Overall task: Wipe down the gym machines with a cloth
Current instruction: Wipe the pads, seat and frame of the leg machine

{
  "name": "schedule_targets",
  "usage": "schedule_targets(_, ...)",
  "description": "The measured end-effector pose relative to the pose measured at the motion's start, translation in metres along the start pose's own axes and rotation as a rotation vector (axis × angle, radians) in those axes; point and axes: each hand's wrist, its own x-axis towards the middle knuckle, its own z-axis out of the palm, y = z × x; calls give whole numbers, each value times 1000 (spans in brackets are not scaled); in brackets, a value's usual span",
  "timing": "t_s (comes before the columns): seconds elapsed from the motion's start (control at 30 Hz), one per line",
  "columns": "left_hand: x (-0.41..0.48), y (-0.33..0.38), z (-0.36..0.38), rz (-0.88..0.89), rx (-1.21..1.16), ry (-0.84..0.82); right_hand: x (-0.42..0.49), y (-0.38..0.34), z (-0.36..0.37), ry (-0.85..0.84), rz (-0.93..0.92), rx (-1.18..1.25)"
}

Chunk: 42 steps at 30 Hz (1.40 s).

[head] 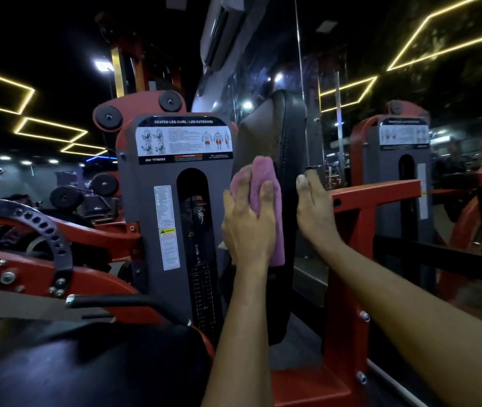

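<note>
Left hand (248, 224) is clamped around the folded pink terry cloth (263, 177), thumb on one side and fingers curled over the other, pressing it flat against the front of the tall black padded vinyl backrest (269, 124). The cloth sits about halfway up the pad, near its right stitched edge. Right hand (314, 207) is up against the right side of that same backrest, fingers pretty straight and pointing up, not grabbing anything as far as I can see. Just left of the pad is the grey weight-stack cover (151, 177) with the white "Seated Leg Curl / Leg Extension" instruction sticker (184, 141) on top. A red steel frame bar (374, 192) runs right behind the right hand. Down in the lower left there's the shiny black seat cushion (87, 362) and a black handle with a chrome tip (107, 301) just above it.
</note>
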Motion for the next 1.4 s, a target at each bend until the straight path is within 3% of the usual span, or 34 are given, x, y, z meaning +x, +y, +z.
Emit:
schedule_targets(0.23, -28, -3, -5, -3, 174, 19, -3, 0, -5, -75, 41, 54)
schedule_targets(0.4, 65, 30, 9, 130, 171, -20, -1, -4, -14, -165, 37, 91)
schedule_targets(0.53, 99, 32, 19, 166, 26, -49, 1, -5, -17, -185, 78, 105)
schedule_targets(0.77, 28, -17, 3, 150, -71, -56, 31, -15, -4, 40, 41, -41)
schedule_targets(1.03, 126, 18, 30, 143, 33, -57, 24, -6, 20, 186, -49, 0)
schedule_targets(1.27, 89, 17, 23, 307, -9, -13, 24, -13, 26, 277, 14, -71)
schedule_targets(1.4, 122, 23, 37, 255, -41, 1, 24, -9, 33, 339, -15, -131)
